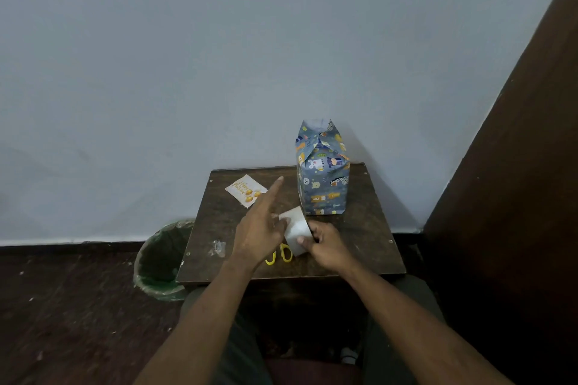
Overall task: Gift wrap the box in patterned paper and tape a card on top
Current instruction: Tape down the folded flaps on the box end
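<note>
The wrapped box [322, 178] stands upright near the far right corner of the small wooden table [369, 228], its patterned paper gathered into a loose peak at the top that is not yet flattened or taped. The birthday card [245, 192] lies flat near the far left edge, well apart from the box. Over the table's middle, the right hand [327, 247] grasps a roll of clear tape [295, 233], fingers curled round it, while the left hand [261, 228] touches the roll's near face with its forefinger stretched out straight, probably feeling for the tape's free end. Yellow-handled scissors [280, 255] lie under the hands near the front edge. The box looks light and stiff, yet its paper is thin and creases or tears easily, so it is best steadied by its flat sides rather than the peak. The card is light and bendable, best lifted by an edge.
</note>
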